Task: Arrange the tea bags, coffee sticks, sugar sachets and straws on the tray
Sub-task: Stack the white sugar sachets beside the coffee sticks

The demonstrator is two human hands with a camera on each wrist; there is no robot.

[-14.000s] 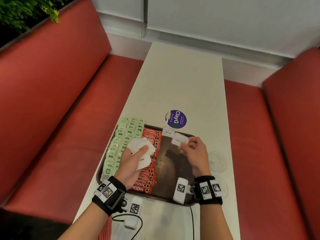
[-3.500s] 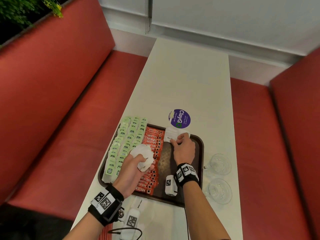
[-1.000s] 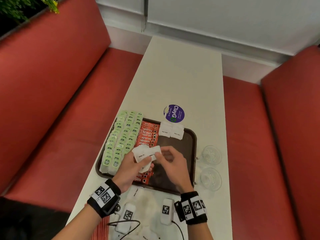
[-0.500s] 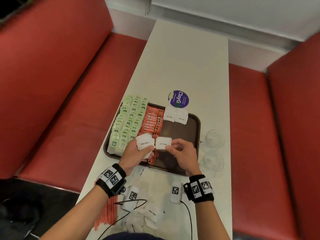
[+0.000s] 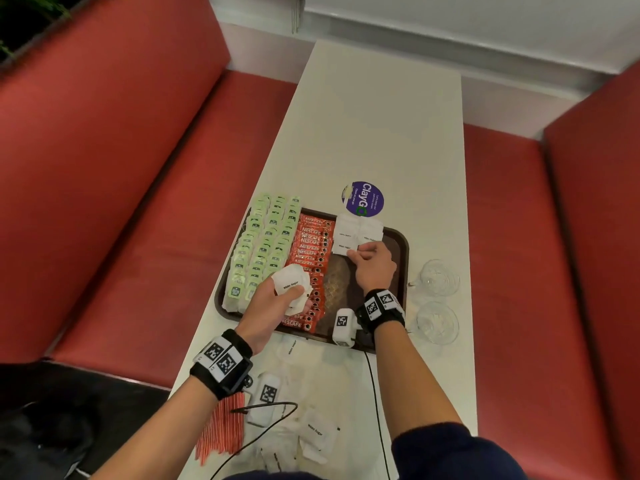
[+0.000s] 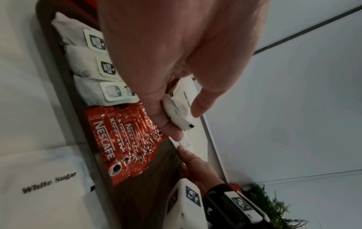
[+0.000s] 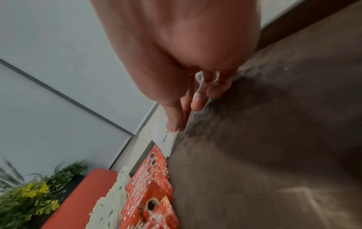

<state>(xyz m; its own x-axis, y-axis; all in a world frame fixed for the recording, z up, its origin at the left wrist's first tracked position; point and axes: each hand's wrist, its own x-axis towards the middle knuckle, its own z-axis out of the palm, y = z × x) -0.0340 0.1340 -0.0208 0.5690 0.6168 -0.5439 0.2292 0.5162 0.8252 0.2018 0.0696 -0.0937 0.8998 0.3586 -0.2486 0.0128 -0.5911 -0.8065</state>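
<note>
A brown tray (image 5: 398, 249) holds rows of green tea bags (image 5: 266, 244) on its left and a column of red coffee sticks (image 5: 310, 244) beside them. Several white sugar sachets (image 5: 358, 228) lie at its far end. My left hand (image 5: 294, 292) hovers over the coffee sticks and grips a bunch of sugar sachets (image 5: 291, 282); the left wrist view shows that bunch (image 6: 182, 100) between thumb and fingers. My right hand (image 5: 358, 252) pinches one sugar sachet (image 5: 344, 249) by its edge, low on the tray next to the laid ones. The same sachet (image 7: 170, 139) shows in the right wrist view.
Loose sugar sachets (image 5: 318, 434) and a bundle of red straws (image 5: 221, 431) lie on the white table near me, with a black cable (image 5: 273, 408) across them. Two glass cups (image 5: 438, 277) stand right of the tray. A purple sticker (image 5: 362, 199) sits beyond it. Red benches flank the table.
My right hand took a sachet from the bunch in my left hand and carried it to the far end of the tray. My left hand stayed over the coffee sticks.
</note>
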